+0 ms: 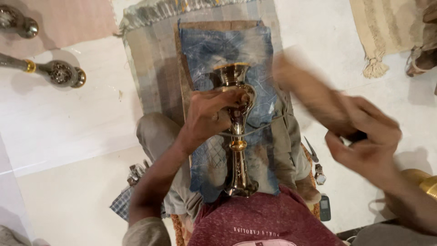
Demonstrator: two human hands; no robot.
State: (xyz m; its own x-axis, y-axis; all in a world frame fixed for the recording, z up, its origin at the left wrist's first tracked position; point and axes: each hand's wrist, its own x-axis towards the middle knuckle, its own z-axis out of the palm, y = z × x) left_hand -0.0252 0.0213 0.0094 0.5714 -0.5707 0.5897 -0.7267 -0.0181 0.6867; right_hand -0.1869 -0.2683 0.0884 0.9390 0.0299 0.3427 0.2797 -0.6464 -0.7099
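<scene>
Here the brass vase (pixel 236 132) lies along the person's lap on a blue cloth (pixel 214 50), its long axis running away from the body, flared mouth pointing outward. The left hand (pixel 210 114) clamps its neck; the right hand (pixel 366 136), blurred, grips something brown. Likely polishing; next calls for steadying

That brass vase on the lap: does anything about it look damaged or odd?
No damage shows. The brass vase lies lengthwise on a blue cloth, gripped by the left hand. The right hand is blurred; what it holds is unclear.
</scene>
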